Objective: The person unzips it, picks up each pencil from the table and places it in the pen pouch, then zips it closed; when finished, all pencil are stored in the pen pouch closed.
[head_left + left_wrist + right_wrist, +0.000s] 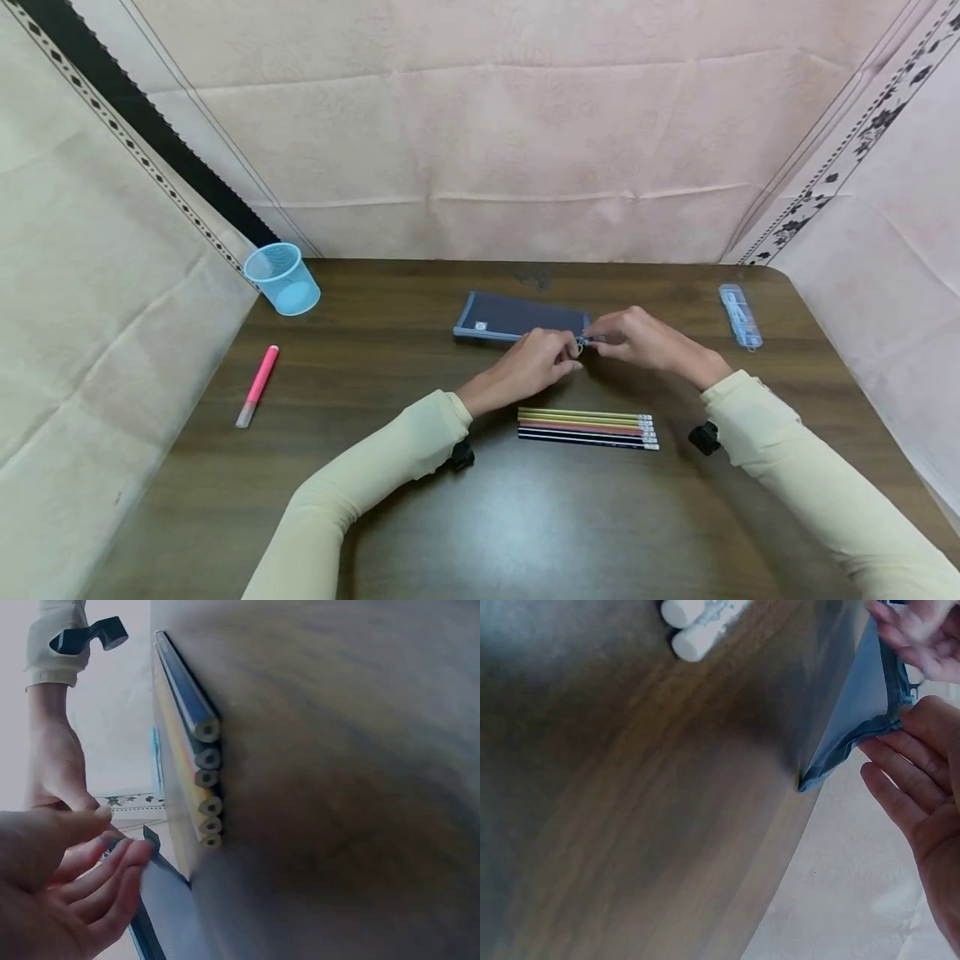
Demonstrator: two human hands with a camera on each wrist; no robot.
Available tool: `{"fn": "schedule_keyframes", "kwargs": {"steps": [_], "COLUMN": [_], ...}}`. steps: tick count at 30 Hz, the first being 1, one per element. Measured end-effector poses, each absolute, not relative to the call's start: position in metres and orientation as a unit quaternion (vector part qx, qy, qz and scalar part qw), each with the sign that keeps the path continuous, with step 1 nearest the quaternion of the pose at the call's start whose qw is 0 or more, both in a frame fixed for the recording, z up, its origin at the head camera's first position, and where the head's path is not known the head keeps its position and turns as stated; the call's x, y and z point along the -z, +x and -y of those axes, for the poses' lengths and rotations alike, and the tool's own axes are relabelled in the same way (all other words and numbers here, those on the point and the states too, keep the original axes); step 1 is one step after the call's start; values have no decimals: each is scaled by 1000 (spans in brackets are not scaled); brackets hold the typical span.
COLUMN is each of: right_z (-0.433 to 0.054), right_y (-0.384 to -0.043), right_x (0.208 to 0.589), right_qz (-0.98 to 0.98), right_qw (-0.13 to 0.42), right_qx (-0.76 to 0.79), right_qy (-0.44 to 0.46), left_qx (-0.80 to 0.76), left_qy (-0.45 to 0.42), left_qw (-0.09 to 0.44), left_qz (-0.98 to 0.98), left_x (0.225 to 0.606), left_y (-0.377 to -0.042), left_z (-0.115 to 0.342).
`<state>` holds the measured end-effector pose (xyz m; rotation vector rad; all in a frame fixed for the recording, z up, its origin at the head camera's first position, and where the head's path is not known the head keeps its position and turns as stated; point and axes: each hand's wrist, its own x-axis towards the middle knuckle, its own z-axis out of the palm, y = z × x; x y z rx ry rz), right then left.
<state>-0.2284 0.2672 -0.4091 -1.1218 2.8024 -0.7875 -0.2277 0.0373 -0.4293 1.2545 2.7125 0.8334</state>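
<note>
A dark blue zip pouch (517, 317) with lighter blue edging lies near the back of the table. At its right front corner my right hand (637, 337) pinches the edge between thumb and fingers; the right wrist view shows this grip on the pouch (855, 712). My left hand (528, 367) is beside the same corner, close to the small metal zip pull (581, 346). In the left wrist view, the thumb and fingers of my left hand (67, 885) are loosely bent with a gap between them. Several pencils (585, 429) lie in a row in front of the pouch.
A light blue plastic cup (292, 287) stands at the back left. A pink marker (258, 383) with a pale end lies nearer on the left. At the back right is a light blue, narrow flat item (740, 317). White patterned cloth (480, 150) hangs behind the table.
</note>
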Motion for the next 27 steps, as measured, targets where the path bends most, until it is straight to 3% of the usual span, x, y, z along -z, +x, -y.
{"fn": "schedule_keyframes", "kwargs": {"steps": [7, 18, 27], "right_z": [-261, -254, -261], "right_y": [-225, -216, -214], "right_x": [420, 427, 422], "right_qz": [-894, -877, -878], "right_qw": [-22, -158, -151], "right_qx": [267, 256, 255], "right_qy": [-359, -374, -377], "left_qx": [-319, -357, -359], "left_qy": [339, 274, 241], "left_qw": [-69, -70, -72], "left_qz": [-882, -891, -899], "left_x": [426, 419, 418], "left_y": [-227, -225, -228], "left_z": [-31, -34, -23]}}
